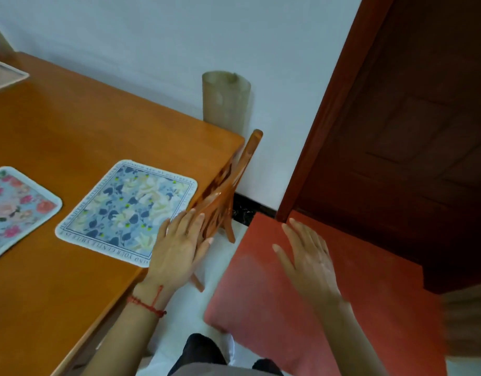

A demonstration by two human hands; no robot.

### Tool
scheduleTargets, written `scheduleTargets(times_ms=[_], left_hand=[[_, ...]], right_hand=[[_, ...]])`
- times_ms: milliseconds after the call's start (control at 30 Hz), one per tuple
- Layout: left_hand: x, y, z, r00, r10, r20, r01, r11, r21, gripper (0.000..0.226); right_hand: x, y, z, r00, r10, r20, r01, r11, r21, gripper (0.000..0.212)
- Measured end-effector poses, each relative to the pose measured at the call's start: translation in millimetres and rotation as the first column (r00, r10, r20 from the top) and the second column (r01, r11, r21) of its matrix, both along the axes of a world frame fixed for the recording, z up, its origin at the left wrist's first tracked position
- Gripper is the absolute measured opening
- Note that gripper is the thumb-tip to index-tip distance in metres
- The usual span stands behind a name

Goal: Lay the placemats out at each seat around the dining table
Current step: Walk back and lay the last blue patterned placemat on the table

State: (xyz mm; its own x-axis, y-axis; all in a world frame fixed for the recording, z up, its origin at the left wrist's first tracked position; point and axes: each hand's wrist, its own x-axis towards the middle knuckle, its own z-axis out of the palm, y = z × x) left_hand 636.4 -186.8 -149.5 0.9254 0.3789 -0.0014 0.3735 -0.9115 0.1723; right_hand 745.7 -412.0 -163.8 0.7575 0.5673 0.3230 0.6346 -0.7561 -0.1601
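On the orange wooden dining table (pixel 71 126) lie two rounded fabric placemats: a blue one with pale flowers (pixel 128 210) near the right edge, and a pink rose one (pixel 14 210) to its left, cut off by the frame. One wooden chair back (pixel 233 183) is tucked against the table's end. Left hand (pixel 176 251) rests flat, fingers straight, at the table's edge beside the blue mat, holding nothing. Right hand (pixel 307 259) hovers spread over a red floor mat (pixel 261 294). White floor shows between.
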Motion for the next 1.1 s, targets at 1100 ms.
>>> scheduleTargets(times_ms=[1100], left_hand=[[59, 91, -24, 0.429, 0.882, -0.194, -0.9, 0.436, -0.011, 0.072]], right_hand=[[222, 302, -9, 0.482, 0.82, -0.308, -0.868, 0.495, -0.039, 0.064]])
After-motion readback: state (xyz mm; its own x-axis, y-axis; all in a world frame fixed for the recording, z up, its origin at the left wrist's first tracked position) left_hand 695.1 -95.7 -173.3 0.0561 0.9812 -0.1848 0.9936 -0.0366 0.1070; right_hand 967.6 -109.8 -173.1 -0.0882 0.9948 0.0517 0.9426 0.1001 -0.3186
